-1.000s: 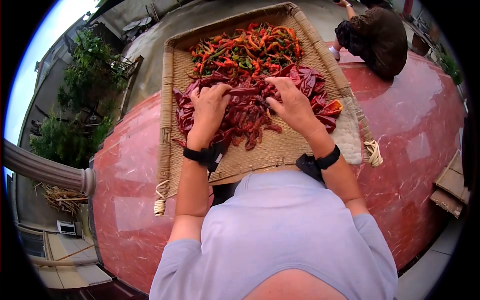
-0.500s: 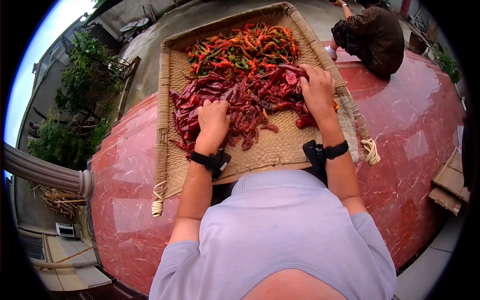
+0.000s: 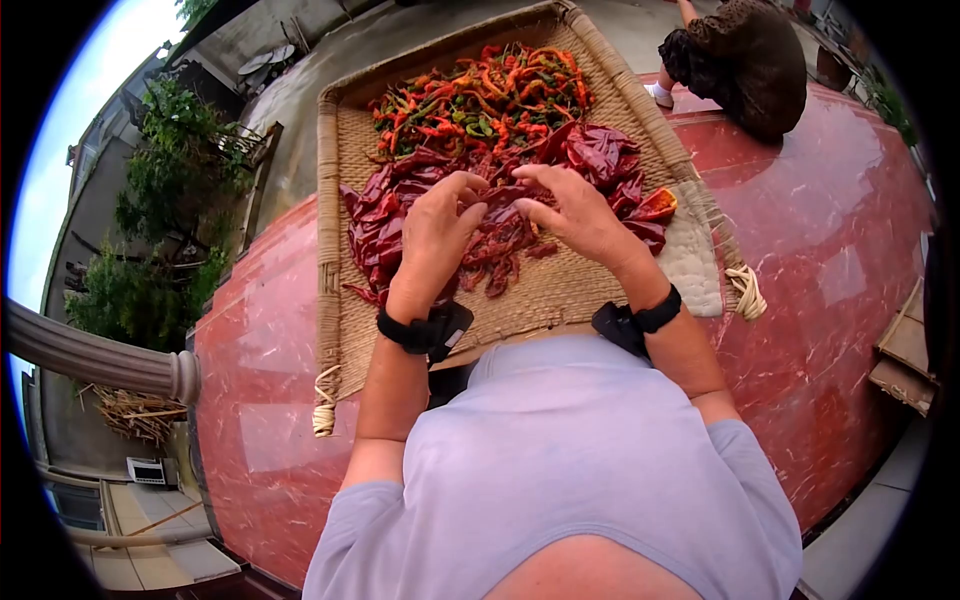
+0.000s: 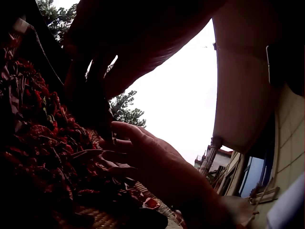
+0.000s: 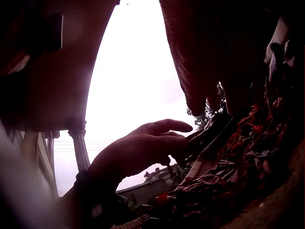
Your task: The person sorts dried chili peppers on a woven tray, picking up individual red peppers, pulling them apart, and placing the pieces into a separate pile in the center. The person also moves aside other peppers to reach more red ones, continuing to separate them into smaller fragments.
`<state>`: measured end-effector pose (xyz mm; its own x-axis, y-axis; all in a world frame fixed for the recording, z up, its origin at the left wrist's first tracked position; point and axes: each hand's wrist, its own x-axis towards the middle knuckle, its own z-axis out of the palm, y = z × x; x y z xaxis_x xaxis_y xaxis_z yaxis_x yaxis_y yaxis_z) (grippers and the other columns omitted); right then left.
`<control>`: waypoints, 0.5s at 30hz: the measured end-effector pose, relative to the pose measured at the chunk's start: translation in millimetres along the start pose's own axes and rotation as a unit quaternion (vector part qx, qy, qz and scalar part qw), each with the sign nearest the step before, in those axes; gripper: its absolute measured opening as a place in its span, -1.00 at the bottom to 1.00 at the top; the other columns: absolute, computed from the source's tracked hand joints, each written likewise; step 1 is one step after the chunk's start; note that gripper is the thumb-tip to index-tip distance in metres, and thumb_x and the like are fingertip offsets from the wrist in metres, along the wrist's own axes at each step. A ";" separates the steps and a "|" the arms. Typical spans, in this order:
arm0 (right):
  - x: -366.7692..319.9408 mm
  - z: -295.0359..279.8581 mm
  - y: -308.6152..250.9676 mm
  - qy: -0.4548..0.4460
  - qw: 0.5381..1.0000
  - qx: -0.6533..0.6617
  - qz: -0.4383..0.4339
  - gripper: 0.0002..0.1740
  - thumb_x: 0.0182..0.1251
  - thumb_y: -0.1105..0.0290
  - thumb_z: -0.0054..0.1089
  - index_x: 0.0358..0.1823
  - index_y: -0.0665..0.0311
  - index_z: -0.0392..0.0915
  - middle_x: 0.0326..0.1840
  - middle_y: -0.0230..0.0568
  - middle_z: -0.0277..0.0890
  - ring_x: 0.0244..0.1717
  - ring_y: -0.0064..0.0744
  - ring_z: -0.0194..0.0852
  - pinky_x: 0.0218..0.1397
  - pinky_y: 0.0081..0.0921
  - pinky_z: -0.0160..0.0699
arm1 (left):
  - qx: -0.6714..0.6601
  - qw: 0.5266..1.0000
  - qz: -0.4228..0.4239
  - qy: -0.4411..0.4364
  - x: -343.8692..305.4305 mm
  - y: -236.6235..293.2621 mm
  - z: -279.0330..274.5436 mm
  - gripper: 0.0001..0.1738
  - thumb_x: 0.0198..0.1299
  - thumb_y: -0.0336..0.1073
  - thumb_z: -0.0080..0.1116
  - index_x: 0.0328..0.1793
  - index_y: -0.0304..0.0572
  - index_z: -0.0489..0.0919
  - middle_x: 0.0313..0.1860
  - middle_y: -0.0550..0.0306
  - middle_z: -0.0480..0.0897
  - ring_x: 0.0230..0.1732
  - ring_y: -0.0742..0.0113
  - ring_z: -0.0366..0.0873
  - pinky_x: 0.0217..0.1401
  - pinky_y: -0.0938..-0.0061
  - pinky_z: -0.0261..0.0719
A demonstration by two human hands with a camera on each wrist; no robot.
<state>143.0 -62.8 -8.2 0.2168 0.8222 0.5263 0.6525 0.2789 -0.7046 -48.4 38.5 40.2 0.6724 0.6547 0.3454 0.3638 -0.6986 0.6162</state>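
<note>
Both hands are raised over dark red dried chili peppers point(image 3: 380, 220) in the middle of a woven tray, with fingertips facing each other. My left hand point(image 3: 435, 230) has bent fingers, its thumb and forefinger apart. In the left wrist view a dark shape lies below its fingertips; I cannot tell whether they hold it. My right hand point(image 3: 580, 215) has its forefinger and thumb spread with a gap between them, close over shrivelled chilies point(image 3: 500, 245). In the right wrist view the left hand point(image 5: 147, 145) stretches out its forefinger.
The woven tray point(image 3: 327, 240) has a raised rim on its far and long sides. Orange, red and green chilies point(image 3: 490, 100) lie at its far end. A pale patch point(image 3: 690, 265) is at its right. A person point(image 3: 750, 70) squats beyond the tray, on red tile flooring.
My right hand went right to the glossy chilies, leaving a fuller heap there, then came back to the middle. My left hand shifted toward the middle. The far person's raised hand moved partly out of view.
</note>
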 end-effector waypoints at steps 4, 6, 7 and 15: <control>3.6 -10.5 -6.7 -0.023 0.986 0.123 0.111 -0.60 0.44 0.21 0.28 0.20 0.21 0.61 0.07 0.00 0.68 0.04 -0.05 0.68 0.20 -0.28 0.59 | -0.112 0.992 -0.050 -0.033 7.6 11.7 12.5 -0.77 0.37 -0.38 0.31 0.11 -0.23 0.65 -0.26 0.22 0.65 -0.31 0.50 0.51 -0.24 0.51 0.52; 2.6 -20.3 -2.2 0.068 0.987 0.103 0.102 -0.70 0.43 0.26 0.26 0.10 0.20 0.66 -0.05 -0.04 0.73 -0.05 -0.09 0.72 0.18 -0.27 0.58 | -0.077 0.996 -0.049 -0.023 19.2 5.9 17.2 -0.75 0.39 -0.33 0.28 0.13 -0.22 0.64 -0.26 0.19 0.65 -0.28 0.45 0.52 -0.20 0.47 0.53; 1.5 -27.0 3.5 0.101 0.988 0.040 0.105 -0.70 0.42 0.27 0.25 0.10 0.19 0.66 -0.06 -0.06 0.74 -0.04 -0.08 0.72 0.18 -0.26 0.57 | -0.060 0.997 -0.048 -0.017 26.7 0.8 21.0 -0.74 0.40 -0.31 0.27 0.14 -0.22 0.63 -0.25 0.18 0.65 -0.26 0.43 0.52 -0.19 0.45 0.53; -18.9 -75.7 42.3 0.139 0.942 -0.214 0.219 -0.75 0.39 0.21 0.24 -0.01 0.11 0.70 -0.15 -0.13 0.76 0.01 -0.07 0.69 0.32 -0.15 0.33 | 0.248 0.965 -0.071 -0.044 70.3 -51.9 72.7 -0.73 0.34 -0.26 0.26 0.11 -0.14 0.64 0.01 -0.11 0.57 0.01 -0.18 0.61 0.04 0.05 0.58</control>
<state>221.4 -104.1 -12.0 0.6765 0.6337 0.3753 0.6758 -0.3315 -0.6583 26.9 99.8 -18.9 0.6375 0.7421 0.2072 0.7053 -0.6703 0.2307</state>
